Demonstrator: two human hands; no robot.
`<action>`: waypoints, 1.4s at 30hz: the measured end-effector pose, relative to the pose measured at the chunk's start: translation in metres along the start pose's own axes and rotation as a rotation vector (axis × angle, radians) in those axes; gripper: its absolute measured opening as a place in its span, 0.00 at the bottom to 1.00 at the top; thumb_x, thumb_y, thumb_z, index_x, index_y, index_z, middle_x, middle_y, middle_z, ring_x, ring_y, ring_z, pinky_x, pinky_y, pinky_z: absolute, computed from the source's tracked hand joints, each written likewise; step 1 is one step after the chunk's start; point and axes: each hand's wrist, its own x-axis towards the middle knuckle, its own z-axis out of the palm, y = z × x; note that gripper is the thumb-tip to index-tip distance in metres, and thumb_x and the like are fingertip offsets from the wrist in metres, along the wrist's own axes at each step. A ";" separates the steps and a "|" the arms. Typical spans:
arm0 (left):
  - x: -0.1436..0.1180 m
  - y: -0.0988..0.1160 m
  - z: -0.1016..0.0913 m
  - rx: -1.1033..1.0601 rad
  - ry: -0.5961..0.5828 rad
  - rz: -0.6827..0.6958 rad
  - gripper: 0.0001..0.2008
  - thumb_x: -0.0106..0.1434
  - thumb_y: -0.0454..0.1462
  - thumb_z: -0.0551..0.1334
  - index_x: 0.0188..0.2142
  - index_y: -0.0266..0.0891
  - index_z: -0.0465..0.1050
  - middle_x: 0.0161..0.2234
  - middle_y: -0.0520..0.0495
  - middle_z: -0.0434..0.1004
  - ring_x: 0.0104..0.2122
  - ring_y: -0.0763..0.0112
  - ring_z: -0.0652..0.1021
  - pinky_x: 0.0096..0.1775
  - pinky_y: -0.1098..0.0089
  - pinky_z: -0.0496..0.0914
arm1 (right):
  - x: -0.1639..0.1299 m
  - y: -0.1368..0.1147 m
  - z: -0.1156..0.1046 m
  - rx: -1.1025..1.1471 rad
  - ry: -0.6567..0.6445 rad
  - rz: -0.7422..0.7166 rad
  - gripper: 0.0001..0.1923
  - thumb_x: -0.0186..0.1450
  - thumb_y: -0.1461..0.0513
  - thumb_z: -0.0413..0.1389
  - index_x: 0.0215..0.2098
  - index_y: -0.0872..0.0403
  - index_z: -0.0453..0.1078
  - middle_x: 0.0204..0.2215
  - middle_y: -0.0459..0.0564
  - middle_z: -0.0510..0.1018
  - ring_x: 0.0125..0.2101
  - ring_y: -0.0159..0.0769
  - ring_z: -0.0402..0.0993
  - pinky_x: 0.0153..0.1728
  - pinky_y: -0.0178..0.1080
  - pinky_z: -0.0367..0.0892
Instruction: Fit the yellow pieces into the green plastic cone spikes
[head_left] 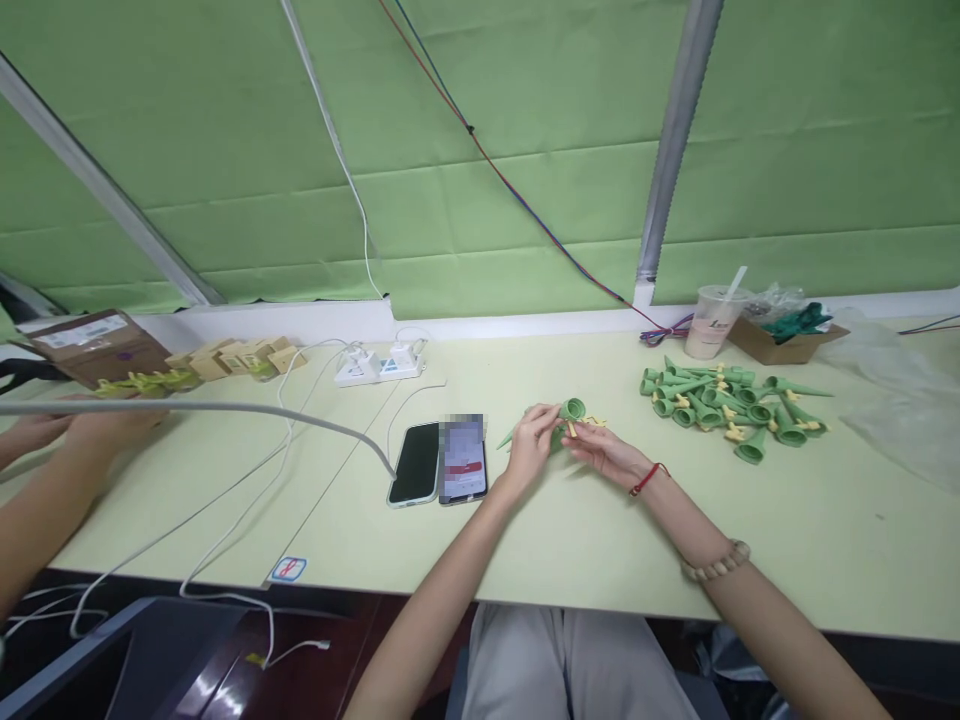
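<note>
Above the pale table, my left hand [532,442] is closed around a green plastic cone [573,408]; its wide hollow end faces up by my fingertips and its thin tip sticks out on the far side of the hand. Close against it, my right hand [611,458] pinches a small yellow plastic piece [594,422] at the cone's side. Whether that piece is fixed to the cone, I cannot tell. To the right lies a heap of similar green cones [709,398], many with small yellow parts on them.
Two phones, one black-screened [415,465] and one lit [463,460], lie left of my hands. Behind are a power strip [379,367] and white cables. A drink cup [709,325] and small cardboard box [784,345] stand back right. At far left, another person's arm [60,480] reaches in.
</note>
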 end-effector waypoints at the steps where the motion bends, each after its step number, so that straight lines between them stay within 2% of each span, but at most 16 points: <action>1: 0.000 0.001 0.000 0.002 0.003 0.014 0.16 0.62 0.32 0.49 0.45 0.42 0.71 0.39 0.45 0.72 0.38 0.71 0.71 0.39 0.70 0.66 | 0.000 -0.001 0.000 0.012 0.004 0.000 0.08 0.53 0.60 0.61 0.32 0.54 0.73 0.31 0.47 0.77 0.32 0.28 0.75 0.29 0.26 0.71; 4: -0.001 0.006 -0.002 0.138 0.020 0.051 0.16 0.62 0.33 0.50 0.46 0.42 0.70 0.38 0.45 0.72 0.38 0.70 0.71 0.39 0.69 0.64 | 0.000 -0.002 0.002 -0.014 0.076 -0.041 0.11 0.48 0.61 0.64 0.30 0.55 0.73 0.30 0.48 0.78 0.33 0.30 0.75 0.32 0.29 0.72; 6: -0.003 0.008 -0.002 0.302 0.037 0.056 0.15 0.62 0.33 0.51 0.46 0.42 0.70 0.37 0.45 0.72 0.37 0.68 0.70 0.39 0.67 0.62 | 0.000 -0.001 0.004 -0.113 0.192 -0.123 0.12 0.44 0.60 0.66 0.23 0.56 0.71 0.28 0.49 0.78 0.31 0.33 0.75 0.32 0.33 0.72; 9: -0.006 0.010 0.000 0.458 0.036 0.036 0.14 0.62 0.34 0.51 0.45 0.44 0.71 0.36 0.46 0.73 0.36 0.67 0.70 0.39 0.65 0.57 | 0.001 0.006 0.006 -0.369 0.419 -0.369 0.14 0.42 0.56 0.66 0.17 0.56 0.68 0.22 0.49 0.75 0.27 0.35 0.74 0.31 0.38 0.72; 11: -0.006 0.009 0.002 0.487 0.026 0.013 0.13 0.63 0.34 0.51 0.43 0.44 0.71 0.35 0.46 0.74 0.36 0.68 0.70 0.39 0.64 0.55 | 0.002 0.010 0.006 -0.482 0.481 -0.487 0.15 0.43 0.54 0.65 0.18 0.55 0.69 0.22 0.49 0.74 0.26 0.36 0.72 0.30 0.39 0.73; 13: -0.005 0.006 0.002 0.481 0.035 -0.022 0.13 0.63 0.35 0.51 0.42 0.44 0.72 0.34 0.46 0.74 0.36 0.67 0.70 0.38 0.64 0.54 | 0.002 0.009 0.007 -0.453 0.428 -0.439 0.16 0.44 0.52 0.64 0.20 0.55 0.69 0.24 0.50 0.75 0.28 0.37 0.73 0.28 0.38 0.73; 15: -0.003 0.003 0.002 0.438 0.061 -0.061 0.13 0.63 0.36 0.51 0.43 0.43 0.71 0.35 0.46 0.74 0.36 0.68 0.70 0.39 0.65 0.54 | 0.001 0.005 0.007 -0.321 0.344 -0.292 0.17 0.46 0.50 0.63 0.23 0.56 0.70 0.27 0.50 0.76 0.30 0.37 0.75 0.27 0.36 0.73; 20: 0.001 -0.002 0.002 0.313 0.075 -0.074 0.13 0.63 0.36 0.51 0.44 0.42 0.71 0.37 0.47 0.74 0.38 0.70 0.71 0.41 0.66 0.56 | -0.001 -0.003 0.008 -0.083 0.212 -0.039 0.14 0.53 0.54 0.60 0.32 0.55 0.73 0.31 0.49 0.77 0.31 0.33 0.76 0.25 0.29 0.72; 23: 0.001 0.000 0.002 0.280 0.043 -0.020 0.13 0.63 0.34 0.52 0.44 0.42 0.71 0.37 0.48 0.74 0.38 0.71 0.72 0.41 0.68 0.57 | 0.000 -0.002 0.006 -0.016 0.126 0.013 0.11 0.55 0.56 0.59 0.30 0.56 0.73 0.29 0.49 0.77 0.31 0.31 0.76 0.25 0.27 0.71; 26: 0.000 0.003 0.001 0.276 0.052 0.009 0.13 0.63 0.34 0.52 0.45 0.42 0.71 0.37 0.48 0.74 0.38 0.71 0.72 0.40 0.68 0.57 | 0.001 -0.001 0.005 -0.024 0.094 -0.014 0.10 0.52 0.57 0.61 0.28 0.55 0.73 0.27 0.47 0.77 0.31 0.30 0.76 0.26 0.27 0.71; 29: -0.001 0.005 0.001 0.327 0.057 0.025 0.13 0.63 0.36 0.52 0.45 0.43 0.70 0.37 0.48 0.75 0.37 0.71 0.72 0.40 0.67 0.55 | 0.000 -0.002 0.006 -0.194 0.191 -0.134 0.13 0.47 0.56 0.64 0.25 0.56 0.72 0.24 0.47 0.76 0.27 0.32 0.75 0.26 0.32 0.71; 33: -0.003 0.006 0.005 0.422 0.006 0.021 0.13 0.64 0.38 0.50 0.44 0.42 0.71 0.35 0.47 0.75 0.35 0.70 0.72 0.38 0.66 0.54 | -0.002 0.000 0.006 -0.638 0.447 -0.515 0.11 0.47 0.56 0.63 0.19 0.55 0.69 0.20 0.48 0.75 0.24 0.35 0.72 0.27 0.37 0.70; 35: -0.003 0.006 0.007 0.434 -0.005 0.010 0.13 0.64 0.38 0.50 0.43 0.41 0.71 0.35 0.46 0.75 0.35 0.70 0.72 0.37 0.66 0.54 | -0.003 0.002 0.005 -0.757 0.479 -0.609 0.11 0.49 0.56 0.61 0.20 0.55 0.69 0.21 0.49 0.75 0.24 0.35 0.72 0.28 0.37 0.70; 37: -0.002 0.005 0.008 0.422 0.008 -0.001 0.13 0.64 0.37 0.50 0.43 0.41 0.71 0.35 0.47 0.75 0.35 0.70 0.72 0.38 0.66 0.54 | -0.003 0.002 0.004 -0.715 0.448 -0.536 0.12 0.50 0.54 0.60 0.23 0.55 0.70 0.23 0.50 0.76 0.24 0.35 0.72 0.24 0.36 0.70; 40: 0.000 0.002 0.006 0.380 0.074 -0.015 0.13 0.64 0.36 0.51 0.44 0.40 0.70 0.36 0.47 0.75 0.37 0.71 0.72 0.39 0.66 0.56 | -0.002 -0.003 0.004 -0.500 0.377 -0.274 0.18 0.51 0.50 0.60 0.30 0.57 0.72 0.25 0.52 0.76 0.24 0.35 0.73 0.17 0.33 0.69; 42: 0.002 0.000 0.005 0.330 0.114 -0.012 0.13 0.63 0.36 0.52 0.44 0.40 0.71 0.37 0.47 0.75 0.38 0.71 0.72 0.40 0.68 0.57 | -0.003 -0.008 0.004 -0.362 0.303 -0.142 0.19 0.52 0.50 0.60 0.31 0.57 0.73 0.28 0.52 0.77 0.25 0.34 0.74 0.18 0.31 0.70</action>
